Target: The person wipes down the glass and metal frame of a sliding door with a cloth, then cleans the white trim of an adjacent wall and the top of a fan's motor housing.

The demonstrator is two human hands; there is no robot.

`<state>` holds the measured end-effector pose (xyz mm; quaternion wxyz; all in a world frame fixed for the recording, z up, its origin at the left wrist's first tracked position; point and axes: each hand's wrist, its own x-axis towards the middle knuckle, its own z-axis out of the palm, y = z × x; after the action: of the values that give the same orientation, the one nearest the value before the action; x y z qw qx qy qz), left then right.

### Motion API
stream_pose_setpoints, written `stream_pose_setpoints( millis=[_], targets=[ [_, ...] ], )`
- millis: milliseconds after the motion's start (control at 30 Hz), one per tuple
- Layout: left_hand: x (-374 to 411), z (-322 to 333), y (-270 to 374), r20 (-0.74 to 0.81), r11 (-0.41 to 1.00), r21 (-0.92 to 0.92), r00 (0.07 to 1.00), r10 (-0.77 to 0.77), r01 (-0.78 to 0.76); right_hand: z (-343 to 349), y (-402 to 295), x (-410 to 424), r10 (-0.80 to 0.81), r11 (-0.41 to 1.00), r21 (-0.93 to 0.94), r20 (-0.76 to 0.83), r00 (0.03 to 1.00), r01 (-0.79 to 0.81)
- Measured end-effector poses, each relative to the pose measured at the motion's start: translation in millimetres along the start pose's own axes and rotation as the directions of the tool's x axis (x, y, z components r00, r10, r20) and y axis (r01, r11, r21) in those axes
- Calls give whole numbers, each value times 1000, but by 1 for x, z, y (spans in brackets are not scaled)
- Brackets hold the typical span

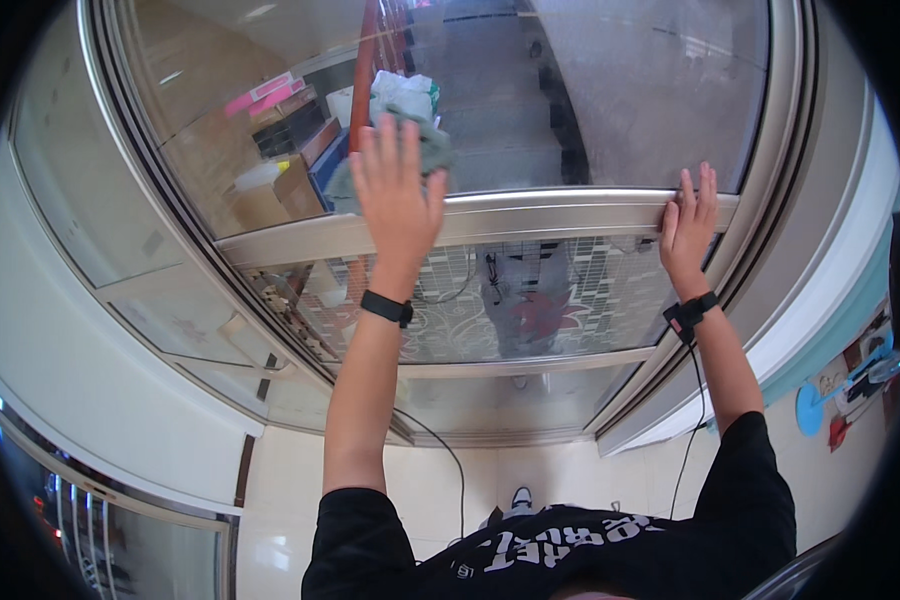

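Observation:
My left hand (397,180) lies flat, fingers straight, holding a grey-green cloth (436,150) against the upper glass pane (645,97) of a metal-framed door. Part of the cloth is hidden behind the palm; its edges stick out on both sides. Just below runs the door's metal crossbar (540,214). At the bar's right end rests my right hand (690,225), its fingertips reaching up to the glass edge and nothing held in it. Under the bar is a lower glass panel (427,337) with a floral pattern and a red flower.
Behind the glass are a red handrail (364,67), stairs (495,112), stacked boxes (292,120), an open carton (292,191) and a white bag (405,90). A black cable (701,390) hangs from my right wristband. A blue object (810,409) stands at far right.

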<state>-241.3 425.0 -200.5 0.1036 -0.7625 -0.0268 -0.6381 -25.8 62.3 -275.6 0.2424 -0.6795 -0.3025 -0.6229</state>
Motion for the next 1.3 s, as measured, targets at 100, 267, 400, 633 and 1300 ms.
stream_pose_setpoints(
  millis=[100,267,400,633,1300],
  targets=[
    [-7,3,23,63,997,-39,996,70,-67,-17,-7,14,37,999,-18,42,998,-36],
    [-2,-11,29,146,992,27,982,116,-122,-32,-31,42,38,994,101,54,998,-43],
    [2,-31,14,295,977,57,938,181,-207,-33,-77,71,-57,975,219,61,996,42],
    [3,-66,-22,422,951,201,897,132,-234,-18,-130,104,-181,958,238,74,981,159],
    [33,-86,-227,-70,851,140,862,-502,507,-11,-175,187,-139,990,-7,75,987,140]
  ],
)
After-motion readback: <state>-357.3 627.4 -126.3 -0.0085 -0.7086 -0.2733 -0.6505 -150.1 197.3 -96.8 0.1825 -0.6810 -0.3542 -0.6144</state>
